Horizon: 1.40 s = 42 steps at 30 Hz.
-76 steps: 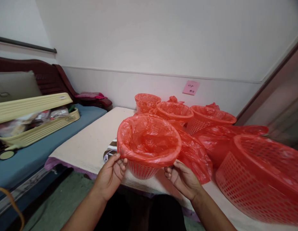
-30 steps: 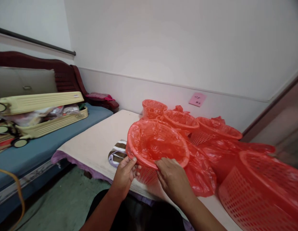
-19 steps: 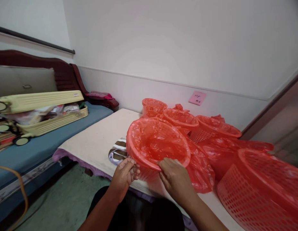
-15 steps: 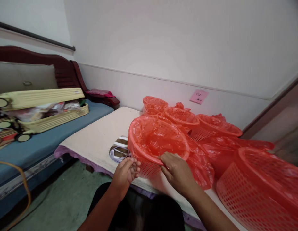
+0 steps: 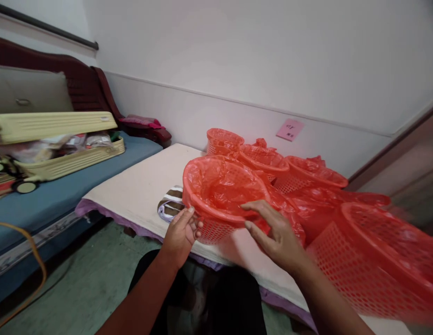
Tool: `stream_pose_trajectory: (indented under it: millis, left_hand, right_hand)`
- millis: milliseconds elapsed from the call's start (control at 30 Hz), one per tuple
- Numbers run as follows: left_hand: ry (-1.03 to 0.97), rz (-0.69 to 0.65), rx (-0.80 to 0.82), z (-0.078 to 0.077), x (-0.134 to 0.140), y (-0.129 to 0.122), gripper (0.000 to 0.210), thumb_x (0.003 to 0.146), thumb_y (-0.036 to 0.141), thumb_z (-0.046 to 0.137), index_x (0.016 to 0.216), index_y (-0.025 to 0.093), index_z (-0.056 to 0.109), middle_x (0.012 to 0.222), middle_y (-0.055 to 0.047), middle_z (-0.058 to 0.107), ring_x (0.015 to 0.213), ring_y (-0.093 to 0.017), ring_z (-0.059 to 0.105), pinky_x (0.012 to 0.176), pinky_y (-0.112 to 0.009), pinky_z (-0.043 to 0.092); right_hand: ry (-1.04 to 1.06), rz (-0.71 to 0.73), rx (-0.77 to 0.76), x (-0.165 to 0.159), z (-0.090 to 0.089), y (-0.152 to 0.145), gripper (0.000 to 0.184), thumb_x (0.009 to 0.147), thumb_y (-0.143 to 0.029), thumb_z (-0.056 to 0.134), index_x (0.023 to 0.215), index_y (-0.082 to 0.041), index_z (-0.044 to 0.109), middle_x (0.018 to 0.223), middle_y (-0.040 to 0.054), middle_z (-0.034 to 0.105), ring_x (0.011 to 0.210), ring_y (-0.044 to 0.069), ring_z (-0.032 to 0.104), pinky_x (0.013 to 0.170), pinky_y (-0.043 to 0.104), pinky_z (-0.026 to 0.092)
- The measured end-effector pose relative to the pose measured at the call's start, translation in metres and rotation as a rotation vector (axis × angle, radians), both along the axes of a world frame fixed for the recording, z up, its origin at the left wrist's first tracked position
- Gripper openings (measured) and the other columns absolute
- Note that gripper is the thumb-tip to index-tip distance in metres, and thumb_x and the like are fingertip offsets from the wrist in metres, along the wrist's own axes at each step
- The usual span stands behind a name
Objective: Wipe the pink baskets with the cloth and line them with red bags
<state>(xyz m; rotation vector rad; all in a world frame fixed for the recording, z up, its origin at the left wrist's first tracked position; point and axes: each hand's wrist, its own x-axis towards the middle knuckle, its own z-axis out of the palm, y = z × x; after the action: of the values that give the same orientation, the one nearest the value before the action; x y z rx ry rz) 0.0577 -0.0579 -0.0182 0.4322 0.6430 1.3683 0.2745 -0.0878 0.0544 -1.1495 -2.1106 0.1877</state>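
Round red mesh basket [image 5: 216, 218], crinkly red liner [image 5: 223, 186] | left hand [image 5: 179, 232] gripping rim underside | right hand [image 5: 277, 235] now spread, lifted off rim.

bare forearms, no sleeves, dark trousers [image 5: 233, 298]

I see a cream-covered table [image 5: 146, 184] carrying red lined baskets [image 5: 263, 160], a striped cloth [image 5: 170, 206], and one big basket [image 5: 373, 260].
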Motion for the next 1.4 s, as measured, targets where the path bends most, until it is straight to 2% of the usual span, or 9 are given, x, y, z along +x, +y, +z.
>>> stream_pose_trajectory:
  millis: [167,300,433,667,733,867,1067,1267,1400]
  left_hand:
    - [0.020,0.001,0.061,0.006,0.003,-0.004,0.031,0.068,0.028,0.082,0.084,0.018,0.057,0.070,0.005,0.061,0.059,-0.008,0.061,0.042,-0.015,0.042]
    - [0.019,-0.012,0.079,0.005,0.011,-0.005,0.030,0.069,0.024,0.081,0.089,0.015,0.060,0.069,0.004,0.062,0.056,-0.007,0.060,0.043,-0.015,0.044]
    - [0.002,-0.009,0.072,-0.001,0.015,-0.004,0.028,0.071,0.020,0.078,0.091,0.015,0.060,0.070,0.004,0.064,0.055,-0.007,0.061,0.044,-0.016,0.046]
    - [-0.066,0.012,0.043,-0.003,0.020,-0.008,0.021,0.076,0.020,0.072,0.090,0.018,0.057,0.067,0.003,0.068,0.061,-0.011,0.069,0.050,-0.017,0.052]
    - [-0.074,-0.007,0.049,-0.001,0.025,-0.011,0.024,0.076,0.022,0.074,0.093,0.017,0.058,0.072,0.001,0.071,0.063,-0.011,0.069,0.053,-0.018,0.053]
    - [-0.051,-0.071,0.064,0.001,0.041,-0.021,0.033,0.070,0.022,0.080,0.096,0.015,0.061,0.082,-0.003,0.073,0.067,-0.012,0.069,0.055,-0.020,0.055]
    - [0.032,-0.049,0.038,-0.008,0.060,-0.022,0.040,0.059,0.025,0.089,0.087,0.011,0.064,0.069,-0.003,0.072,0.060,-0.011,0.068,0.059,-0.020,0.055]
    - [0.053,-0.028,0.021,-0.017,0.057,-0.019,0.035,0.062,0.028,0.086,0.083,0.013,0.062,0.064,-0.001,0.069,0.053,-0.009,0.063,0.054,-0.020,0.052]
    - [-0.012,-0.040,0.028,-0.016,0.050,-0.023,0.032,0.065,0.026,0.083,0.086,0.014,0.062,0.075,-0.003,0.070,0.063,-0.012,0.064,0.054,-0.021,0.052]
  right_hand:
    - [0.015,-0.065,0.141,0.013,-0.008,0.002,0.019,0.095,-0.021,0.051,0.113,-0.021,0.057,0.105,0.0055,0.061,0.099,0.018,0.058,0.086,0.033,0.045]
    - [-0.102,-0.041,0.122,0.019,-0.018,0.006,0.023,0.096,-0.023,0.050,0.119,-0.021,0.054,0.109,0.0071,0.062,0.102,0.022,0.056,0.089,0.039,0.044]
    - [-0.204,0.011,0.090,0.020,-0.024,0.009,0.019,0.098,-0.023,0.048,0.115,-0.020,0.054,0.105,0.0070,0.064,0.096,0.022,0.056,0.087,0.042,0.043]
    - [-0.217,0.057,0.018,0.018,-0.022,0.011,0.016,0.099,-0.024,0.046,0.111,-0.020,0.055,0.101,0.0067,0.063,0.093,0.022,0.054,0.087,0.041,0.040]
    - [-0.218,0.066,-0.003,0.017,-0.022,0.012,0.016,0.099,-0.025,0.045,0.111,-0.020,0.056,0.099,0.0058,0.062,0.092,0.021,0.054,0.086,0.041,0.040]
    - [-0.212,0.070,0.004,0.015,-0.022,0.012,0.017,0.100,-0.026,0.044,0.110,-0.021,0.056,0.098,0.0058,0.062,0.090,0.022,0.053,0.085,0.042,0.038]
    - [-0.215,0.055,0.049,0.013,-0.024,0.010,0.020,0.100,-0.028,0.041,0.112,-0.021,0.056,0.097,0.0062,0.062,0.090,0.022,0.052,0.084,0.042,0.038]
    - [-0.203,0.045,0.079,0.013,-0.026,0.009,0.020,0.100,-0.027,0.041,0.112,-0.022,0.056,0.097,0.0064,0.064,0.090,0.022,0.054,0.085,0.042,0.040]
    - [-0.199,0.035,0.093,0.010,-0.027,0.011,0.019,0.099,-0.026,0.043,0.112,-0.022,0.056,0.099,0.0064,0.065,0.092,0.023,0.055,0.086,0.042,0.040]
